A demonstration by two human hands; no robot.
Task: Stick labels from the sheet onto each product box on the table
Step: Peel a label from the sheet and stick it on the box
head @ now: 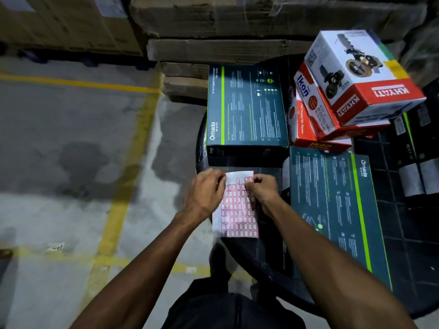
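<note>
Just above the dark worktop [240, 162], both hands are holding the label sheet [237, 210]: the left hand [205, 191] is pinching its top-left edge, the right hand [262, 188] is pinching near its top-right labels. Omada boxes [244, 105] are lying beyond.

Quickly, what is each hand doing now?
Left hand: holding the label sheet at its top edge.
Right hand: pinching the sheet near its top.
</note>
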